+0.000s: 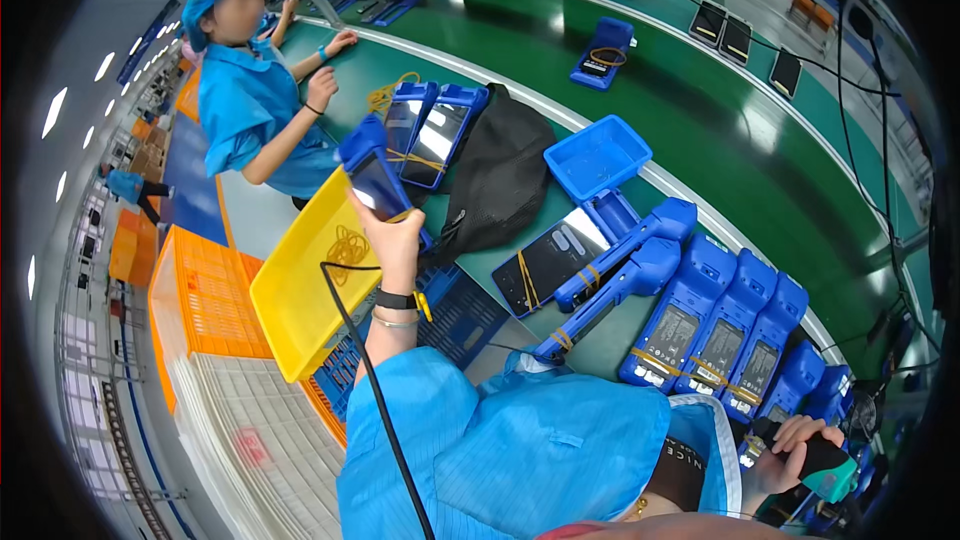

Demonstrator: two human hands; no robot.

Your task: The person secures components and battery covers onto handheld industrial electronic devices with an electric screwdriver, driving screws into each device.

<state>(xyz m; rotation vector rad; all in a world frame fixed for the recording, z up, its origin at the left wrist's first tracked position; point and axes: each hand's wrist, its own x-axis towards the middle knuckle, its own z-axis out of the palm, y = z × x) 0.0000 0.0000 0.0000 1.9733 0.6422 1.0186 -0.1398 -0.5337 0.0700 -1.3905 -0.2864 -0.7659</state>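
My left hand (pixel 392 238) reaches out over the yellow bin and is closed on the lower end of a blue handheld terminal (pixel 376 178) with a dark, shiny screen. Two more blue terminals (pixel 432 138) lie just beyond it, with rubber bands around them. At the lower right my right hand (pixel 785 452) has its fingers wrapped round a black and green hand tool (pixel 832 472); its exact kind is unclear. Beside that hand stands a row of blue terminals (pixel 718 340), backs up, banded with rubber bands. Closer to the middle lies a wide-screened terminal (pixel 548 265).
The yellow bin (pixel 290 290) holds loose rubber bands (pixel 347 250). A black bag (pixel 505 165) and a blue tray (pixel 598 158) sit on the bench. Orange crates (pixel 215 290) stand at left. A co-worker (pixel 255 90) stands beyond. A black cable (pixel 365 370) crosses before my left arm.
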